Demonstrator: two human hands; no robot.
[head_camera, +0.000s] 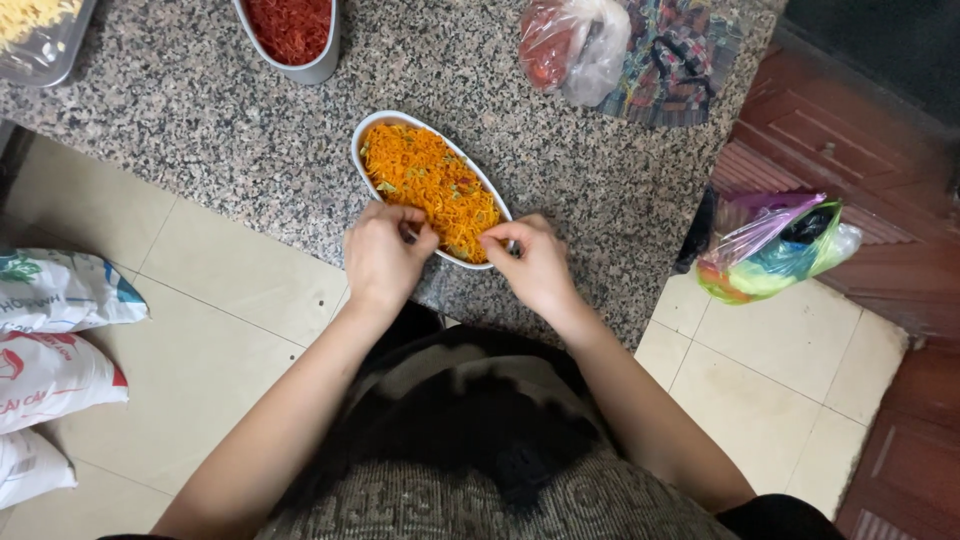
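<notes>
Both hands, left hand (383, 252) and right hand (532, 260), pinch orange shreds (432, 185) at the white dish (366, 137) near rim, seemingly sorting them.

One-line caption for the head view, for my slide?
Both hands pinch orange shreds in a white oval dish on granite.

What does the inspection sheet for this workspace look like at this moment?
Surface: speckled granite counter, dry as far as visible.
Job's things: white oval dish of orange shreds, near the counter edge.
Clutter: dish of red shreds, tray of yellow shreds, plastic bag, patterned cloth.
Grips: left hand and right hand pinch at the dish's near end.
Cables: nothing seen.
Surroundings: tiled floor, sacks, hanging coloured bags, wooden door.
</notes>
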